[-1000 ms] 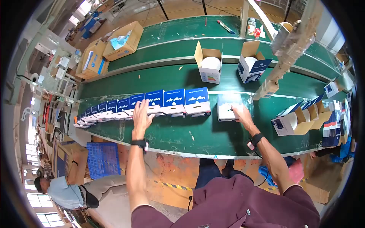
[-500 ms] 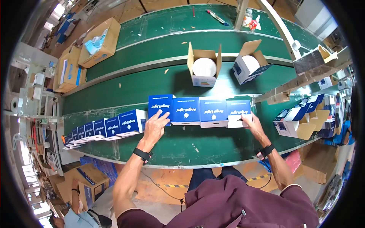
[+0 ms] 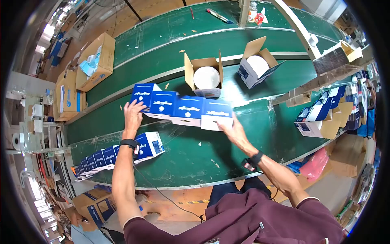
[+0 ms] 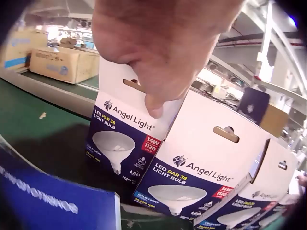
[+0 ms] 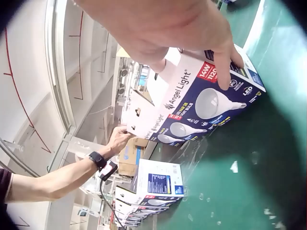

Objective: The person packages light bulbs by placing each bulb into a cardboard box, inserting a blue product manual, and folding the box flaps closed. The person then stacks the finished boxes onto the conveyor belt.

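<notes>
Several blue-and-white bulb boxes [image 3: 189, 107] form a short row squeezed between the two hands, over the green bench. My left hand [image 3: 133, 118] grips the left end box [image 3: 142, 92], and its thumb lies by the hang slot in the left wrist view. On the right end box [image 3: 216, 114], my right hand [image 3: 235, 132] has its fingers wrapped round the edge, as the right wrist view [image 5: 187, 38] also shows. A second row of the same boxes [image 3: 109, 156] stands at the lower left, partly behind the left forearm.
Two open boxes with white bulbs [image 3: 206, 77] [image 3: 257, 65] stand behind the row. More open boxes [image 3: 310, 118] lie at the right, near a taped post [image 3: 298, 97]. Cartons [image 3: 97, 61] sit at the back left. A person bends beside a carton [image 3: 97, 209] below left.
Both hands and the row of boxes between them have moved away from the bench's front edge and leftward, separating from the other row. Earlier, the left hand lay on the long row.
</notes>
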The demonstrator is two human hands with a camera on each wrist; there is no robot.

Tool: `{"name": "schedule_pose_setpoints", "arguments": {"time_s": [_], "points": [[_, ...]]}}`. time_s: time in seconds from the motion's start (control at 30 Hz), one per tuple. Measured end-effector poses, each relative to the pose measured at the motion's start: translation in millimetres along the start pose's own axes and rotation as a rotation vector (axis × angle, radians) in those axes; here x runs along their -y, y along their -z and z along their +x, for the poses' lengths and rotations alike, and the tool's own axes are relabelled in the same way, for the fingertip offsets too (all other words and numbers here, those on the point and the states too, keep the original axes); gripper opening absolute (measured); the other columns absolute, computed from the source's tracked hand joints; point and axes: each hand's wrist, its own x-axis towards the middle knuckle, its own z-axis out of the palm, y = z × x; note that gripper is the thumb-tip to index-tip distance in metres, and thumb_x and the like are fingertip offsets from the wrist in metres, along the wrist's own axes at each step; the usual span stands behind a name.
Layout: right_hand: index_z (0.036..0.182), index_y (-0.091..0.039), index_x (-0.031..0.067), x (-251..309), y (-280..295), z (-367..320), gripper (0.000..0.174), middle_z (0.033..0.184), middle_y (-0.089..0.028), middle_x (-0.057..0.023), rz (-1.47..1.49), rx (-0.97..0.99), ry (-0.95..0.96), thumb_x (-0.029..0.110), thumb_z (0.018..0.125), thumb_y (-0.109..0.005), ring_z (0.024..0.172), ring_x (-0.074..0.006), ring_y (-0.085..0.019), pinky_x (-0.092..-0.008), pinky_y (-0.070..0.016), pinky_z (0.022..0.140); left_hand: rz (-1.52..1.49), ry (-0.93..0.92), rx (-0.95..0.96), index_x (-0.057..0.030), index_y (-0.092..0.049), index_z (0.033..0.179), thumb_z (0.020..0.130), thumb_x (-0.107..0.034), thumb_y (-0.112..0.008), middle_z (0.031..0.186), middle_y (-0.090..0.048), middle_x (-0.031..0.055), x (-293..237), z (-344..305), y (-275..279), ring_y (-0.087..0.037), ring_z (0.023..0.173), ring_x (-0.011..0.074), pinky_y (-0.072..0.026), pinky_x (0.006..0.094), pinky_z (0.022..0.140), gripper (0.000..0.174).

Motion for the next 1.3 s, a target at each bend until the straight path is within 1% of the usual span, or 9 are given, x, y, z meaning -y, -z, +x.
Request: {"name": "schedule_pose_setpoints", "arguments": {"time_s": [0.33, 0.5, 0.57, 0.73, 0.83, 0.93, 1.07, 1.17, 1.3], "points": [[0.152, -0.047, -0.0004, -5.5, -210.1, 100.9, 0.084, 0.141, -0.061, -0.0292, -0.222, -0.056, 0.180, 0.051, 0.092, -0.076, 0.128, -0.0421, -0.062, -0.0461, -0.0487, 0.110, 0.239, 0.272, -0.066, -0.0132, -0.081, 0.106, 0.078, -0.001, -0.067, 0.115, -0.077, 0.0117, 209.7, -61.7, 7.9, -0.065, 0.119, 0.0415, -0.0470, 0.0526, 0.108, 0.034], [0.154, -0.037, -0.0043, 18.7, -263.6, 156.7, 0.089, 0.148, -0.052, -0.0352, -0.075, 0.225, 0.210, 0.052, 0.095, -0.073, 0.134, -0.0473, -0.055, -0.0469, -0.0441, 0.114, 0.636, 0.681, -0.222, -0.0057, -0.058, 0.147, 0.084, -0.006, -0.074, 0.144, -0.061, 0.0255, 152.2, -33.1, 54.4, -0.059, 0.133, 0.0405, -0.0464, 0.0479, 0.113, 0.065], [0.158, -0.031, -0.0066, 30.9, -257.3, 158.2, 0.095, 0.150, -0.049, -0.0371, 0.063, 0.425, 0.207, 0.052, 0.096, -0.071, 0.137, -0.0475, -0.053, -0.0457, -0.0428, 0.115, -0.092, 0.610, -0.455, -0.0013, -0.055, 0.150, 0.091, -0.010, -0.070, 0.150, -0.058, 0.0252, 82.6, 3.0, 56.7, -0.056, 0.137, 0.0378, -0.0434, 0.0466, 0.116, 0.061], [0.150, -0.051, -0.0057, -5.8, -164.4, 88.7, 0.070, 0.147, -0.058, -0.0295, -0.066, 0.544, 0.152, 0.040, 0.101, -0.070, 0.132, -0.0387, -0.062, -0.0443, -0.0514, 0.110, -0.916, 0.351, -0.127, 0.0005, -0.043, 0.156, 0.094, -0.040, -0.076, 0.141, -0.063, 0.0269, -157.5, 78.6, -5.9, -0.063, 0.129, 0.0357, -0.0519, 0.0429, 0.103, 0.081], [0.145, -0.058, -0.0037, -2.2, -65.0, 32.0, 0.060, 0.138, -0.067, -0.0237, -0.161, 0.237, 0.015, 0.034, 0.100, -0.072, 0.121, -0.0325, -0.070, -0.0434, -0.0547, 0.105, -0.770, 0.537, -0.026, 0.0075, -0.061, 0.136, 0.097, -0.043, -0.070, 0.120, -0.072, 0.0307, -174.7, 98.2, -101.2, -0.072, 0.112, 0.0403, -0.0527, 0.0422, 0.098, 0.064], [0.145, -0.056, -0.0007, 30.5, 35.4, 36.7, 0.055, 0.138, -0.063, -0.0260, -0.519, -0.385, 0.625, 0.005, 0.093, -0.072, 0.129, -0.0426, -0.062, -0.0451, -0.0516, 0.108, -0.872, 0.671, -0.261, 0.0140, -0.069, 0.116, 0.103, -0.031, -0.056, 0.115, -0.073, 0.0317, -176.8, 98.2, -116.9, -0.071, 0.111, 0.0432, -0.0513, 0.0471, 0.097, 0.049], [0.151, -0.050, 0.0059, 128.5, 103.1, 79.6, 0.078, 0.146, -0.056, -0.0161, -1.238, -0.421, 0.828, 0.005, 0.079, -0.079, 0.140, -0.0403, -0.044, -0.0494, -0.0418, 0.109, -0.871, 0.659, -0.131, 0.0143, -0.068, 0.120, 0.108, -0.032, -0.056, 0.121, -0.072, 0.0308, -173.6, 81.8, -87.4, -0.068, 0.115, 0.0419, -0.0488, 0.0458, 0.100, 0.050], [0.115, -0.071, 0.0115, 137.2, 135.5, 121.9, 0.037, 0.122, -0.070, -0.0092, -1.438, -0.048, 0.605, 0.003, 0.079, -0.069, 0.124, -0.0305, -0.060, -0.0494, -0.0459, 0.098, -0.836, 0.640, -0.152, 0.0125, -0.066, 0.125, 0.110, -0.032, -0.055, 0.125, -0.071, 0.0272, -200.2, 40.7, -41.2, -0.067, 0.114, 0.0367, -0.0479, 0.0428, 0.101, 0.048], [0.075, -0.072, 0.0078, 111.5, 161.0, 76.0, 0.008, 0.075, -0.069, -0.0181, -1.315, -0.024, 0.999, 0.006, 0.075, -0.065, 0.077, -0.0373, -0.071, -0.0475, -0.0571, 0.069, -0.936, 0.679, -0.094, 0.0098, -0.065, 0.130, 0.109, -0.035, -0.060, 0.126, -0.071, 0.0192, -235.4, -38.0, -12.7, -0.065, 0.110, 0.0262, -0.0473, 0.0371, 0.101, 0.049]]}}
